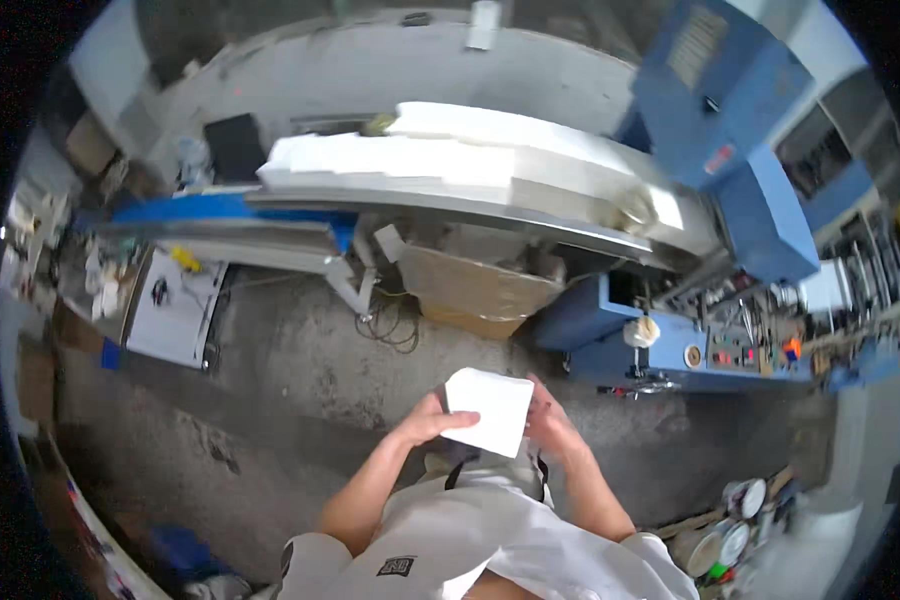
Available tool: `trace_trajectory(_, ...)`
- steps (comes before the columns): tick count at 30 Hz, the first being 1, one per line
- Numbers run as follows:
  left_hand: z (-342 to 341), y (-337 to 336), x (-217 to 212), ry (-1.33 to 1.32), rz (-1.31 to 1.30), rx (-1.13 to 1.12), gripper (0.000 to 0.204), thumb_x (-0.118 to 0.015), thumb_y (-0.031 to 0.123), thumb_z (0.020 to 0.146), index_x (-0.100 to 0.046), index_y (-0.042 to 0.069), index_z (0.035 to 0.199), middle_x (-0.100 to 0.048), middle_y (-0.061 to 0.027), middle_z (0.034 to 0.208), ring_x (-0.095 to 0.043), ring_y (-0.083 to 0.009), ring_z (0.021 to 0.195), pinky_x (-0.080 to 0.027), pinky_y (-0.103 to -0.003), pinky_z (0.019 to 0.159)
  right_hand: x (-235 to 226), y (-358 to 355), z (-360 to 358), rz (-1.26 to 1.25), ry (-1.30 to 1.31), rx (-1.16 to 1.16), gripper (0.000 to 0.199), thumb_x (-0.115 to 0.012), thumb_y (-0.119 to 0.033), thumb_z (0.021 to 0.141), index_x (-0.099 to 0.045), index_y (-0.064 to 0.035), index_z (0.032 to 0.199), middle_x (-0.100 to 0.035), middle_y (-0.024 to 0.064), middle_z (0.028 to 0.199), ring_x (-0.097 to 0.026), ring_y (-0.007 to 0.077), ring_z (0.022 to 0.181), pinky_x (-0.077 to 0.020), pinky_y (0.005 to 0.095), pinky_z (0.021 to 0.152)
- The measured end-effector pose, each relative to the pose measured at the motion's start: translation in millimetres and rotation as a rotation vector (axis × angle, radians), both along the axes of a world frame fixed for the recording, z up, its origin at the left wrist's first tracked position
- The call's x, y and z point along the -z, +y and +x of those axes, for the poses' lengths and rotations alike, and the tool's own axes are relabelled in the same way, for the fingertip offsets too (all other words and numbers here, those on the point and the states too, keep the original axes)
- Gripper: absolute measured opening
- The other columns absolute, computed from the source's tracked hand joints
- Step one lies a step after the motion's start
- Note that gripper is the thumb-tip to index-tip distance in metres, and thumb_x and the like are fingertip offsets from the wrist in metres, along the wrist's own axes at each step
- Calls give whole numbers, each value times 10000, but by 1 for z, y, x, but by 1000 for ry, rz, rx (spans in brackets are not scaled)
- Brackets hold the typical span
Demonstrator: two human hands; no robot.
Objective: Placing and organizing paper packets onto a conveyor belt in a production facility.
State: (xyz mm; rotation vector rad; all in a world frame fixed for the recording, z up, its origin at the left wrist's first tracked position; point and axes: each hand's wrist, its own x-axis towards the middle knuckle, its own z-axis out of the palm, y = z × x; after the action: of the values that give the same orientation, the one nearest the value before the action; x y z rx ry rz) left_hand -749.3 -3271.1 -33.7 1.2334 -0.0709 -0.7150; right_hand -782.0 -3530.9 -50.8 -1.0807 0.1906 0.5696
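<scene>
In front of my waist is a squarish white piece that looks like paper [492, 412], flat side up and slightly tilted. Whether it is one sheet or a thin stack, I cannot tell. My left hand [432, 420] is closed on its left side, with the thumb lying across the top. At its right edge is my right hand [550, 418], close against it or touching. Motion blurs those fingers, and part of them is hidden behind the edge.
Ahead runs a long metal conveyor [450, 197] bearing rows of white paper [400, 158]. A blue machine [715, 90] stands at its right end, with a control panel [735, 352] below. Under the conveyor sits a cardboard box [475, 285]; cables [392, 325] lie nearby. Buckets [735, 540] stand lower right.
</scene>
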Motion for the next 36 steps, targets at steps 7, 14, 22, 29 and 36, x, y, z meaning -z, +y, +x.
trace_trajectory(7, 33, 196, -10, -151, 59, -130, 846, -810, 265, 778, -373, -33, 1438, -576, -148, 1291, -541, -227, 1194, -429, -350, 1009, -25, 211, 80, -191, -195, -57, 1014, -778, -126, 753, -134, 50, 1516, -489, 232, 1362, -507, 295, 1247, -393, 392, 1060)
trace_trajectory(14, 57, 431, 0, -16, 157, -617, 949, -762, 295, 844, -182, -42, 1516, -556, -195, 1308, -564, -232, 1158, -429, -336, 1002, -1, 469, 211, -83, -273, -231, 1001, -778, -205, 777, -144, 29, 1515, -544, 229, 1289, -585, 289, 1139, -529, 394, 905)
trace_trajectory(22, 72, 661, -35, 35, 164, -1250, 880, -793, 148, 810, -268, -4, 1498, -592, -185, 1244, -618, -209, 1052, -505, -336, 899, -20, 776, 295, 25, -190, -602, 937, -810, -122, 751, -253, -13, 1496, -524, 186, 1308, -553, 275, 1169, -500, 386, 933)
trace_trajectory(29, 103, 882, -16, 13, 150, -1380, 882, -799, 124, 803, -268, -14, 1495, -641, -176, 1142, -625, -209, 1035, -518, -339, 873, -11, 1004, 322, -31, -233, -627, 761, -742, -47, 798, -343, -5, 1444, -557, 156, 1271, -577, 252, 1131, -500, 376, 942)
trace_trajectory(36, 166, 1040, -40, -60, -32, -1283, 867, -791, 186, 816, -276, 6, 1489, -569, -183, 1286, -605, -200, 1078, -527, -331, 857, -63, 1160, 380, -9, -320, -518, 697, -726, -47, 799, -388, 23, 1404, -575, 153, 1256, -587, 254, 1122, -491, 382, 951)
